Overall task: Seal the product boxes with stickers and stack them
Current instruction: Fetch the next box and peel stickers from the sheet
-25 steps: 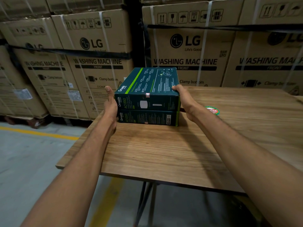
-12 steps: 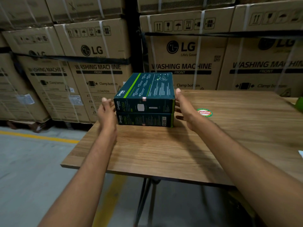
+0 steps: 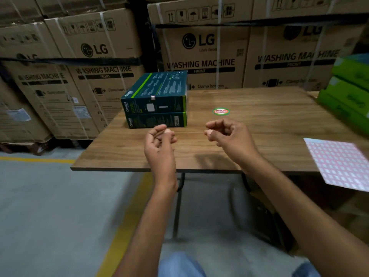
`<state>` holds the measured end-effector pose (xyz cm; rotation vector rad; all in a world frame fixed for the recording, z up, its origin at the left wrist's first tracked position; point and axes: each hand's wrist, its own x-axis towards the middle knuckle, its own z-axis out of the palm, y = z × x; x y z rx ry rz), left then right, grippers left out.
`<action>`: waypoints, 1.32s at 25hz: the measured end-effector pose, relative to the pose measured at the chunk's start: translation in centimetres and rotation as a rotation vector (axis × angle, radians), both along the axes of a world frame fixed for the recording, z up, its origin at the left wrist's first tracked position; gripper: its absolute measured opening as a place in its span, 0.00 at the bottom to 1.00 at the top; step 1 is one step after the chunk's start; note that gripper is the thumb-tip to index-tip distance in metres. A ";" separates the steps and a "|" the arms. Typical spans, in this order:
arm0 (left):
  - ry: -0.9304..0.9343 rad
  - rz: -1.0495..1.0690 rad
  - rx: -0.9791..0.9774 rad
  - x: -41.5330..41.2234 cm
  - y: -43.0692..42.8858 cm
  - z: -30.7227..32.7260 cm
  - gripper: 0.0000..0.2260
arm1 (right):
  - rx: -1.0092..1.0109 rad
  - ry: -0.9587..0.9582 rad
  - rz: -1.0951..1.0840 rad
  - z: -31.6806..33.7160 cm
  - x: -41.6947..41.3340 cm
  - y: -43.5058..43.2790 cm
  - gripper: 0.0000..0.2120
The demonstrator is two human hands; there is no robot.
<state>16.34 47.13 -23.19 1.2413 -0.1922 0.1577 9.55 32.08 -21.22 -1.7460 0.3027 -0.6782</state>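
Over at the far left corner of the brown wooden table, two dark green cardboard product boxes sat stacked, with a small pale sticker across the top one's front edge. Nearer me, the left hand and right hand hovered clear of the stack, fingers loosely curled, holding nothing. A pink-and-white sticker sheet lay at the right.

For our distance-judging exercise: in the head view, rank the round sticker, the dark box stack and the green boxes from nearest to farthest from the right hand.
1. Round sticker, just beyond the right hand.
2. Dark box stack, off to the left.
3. Green boxes, at the table's far right.
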 end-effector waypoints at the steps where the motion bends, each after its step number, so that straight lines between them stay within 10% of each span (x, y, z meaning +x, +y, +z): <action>1: -0.002 -0.050 0.013 -2.0 -0.9 -0.3 0.06 | -0.014 -0.008 -0.021 -0.4 -1.7 -0.3 0.06; 19: -0.155 -0.602 0.092 -14.2 -21.5 3.9 0.06 | -0.182 -0.175 -0.554 1.9 -20.0 -18.1 0.08; 33: -0.317 -0.936 0.497 -16.9 -45.5 5.3 0.26 | -0.497 0.307 -1.083 3.2 -24.2 -43.9 0.24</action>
